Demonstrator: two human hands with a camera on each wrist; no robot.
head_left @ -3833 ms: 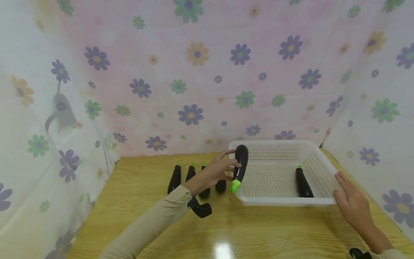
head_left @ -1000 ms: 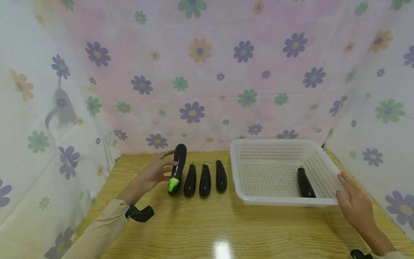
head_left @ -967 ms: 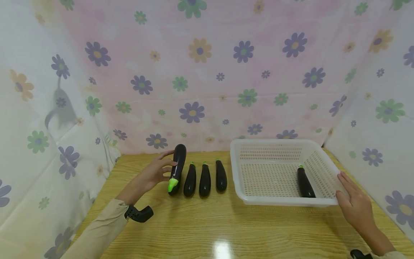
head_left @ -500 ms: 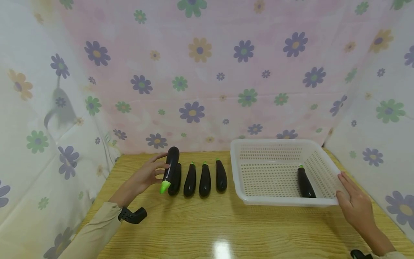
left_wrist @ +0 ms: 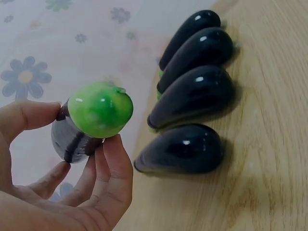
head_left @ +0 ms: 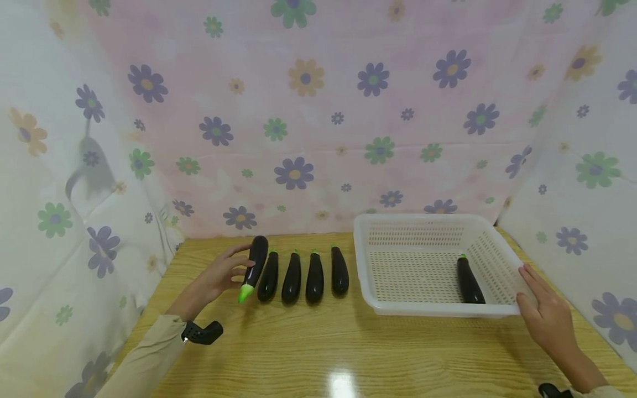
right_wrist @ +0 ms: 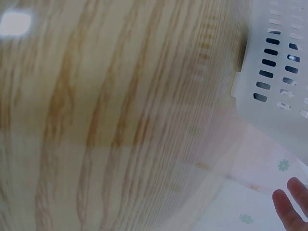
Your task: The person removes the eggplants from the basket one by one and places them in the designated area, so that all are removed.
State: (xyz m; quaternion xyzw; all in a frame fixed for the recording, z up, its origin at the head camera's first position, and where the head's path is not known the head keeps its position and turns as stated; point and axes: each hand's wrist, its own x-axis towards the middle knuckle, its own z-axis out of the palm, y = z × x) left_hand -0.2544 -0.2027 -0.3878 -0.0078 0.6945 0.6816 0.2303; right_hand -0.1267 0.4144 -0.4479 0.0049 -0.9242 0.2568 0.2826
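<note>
My left hand (head_left: 216, 279) holds a dark eggplant (head_left: 256, 257) between thumb and fingers, its green cap (left_wrist: 100, 109) toward me. It tilts beside the left end of a row of several eggplants lying on the table, nearest to the leftmost eggplant (head_left: 269, 279). In the left wrist view, the fingers curl round the held eggplant. Whether its far end touches the table I cannot tell. My right hand (head_left: 544, 309) grips the right rim of the white plastic basket (head_left: 423, 308), thumb over the edge. Two fingers (right_wrist: 287, 209) show below the basket in the right wrist view.
One eggplant (head_left: 469, 282) lies in the basket near its right wall. The wooden table (head_left: 298, 354) stretches in front of the row and the basket. A flowered cloth (head_left: 303, 121) hangs behind and on both sides.
My left hand has carried the eggplant left from the basket's left rim, past the row, and lowered it beside the leftmost one. The right hand stays at the rim.
</note>
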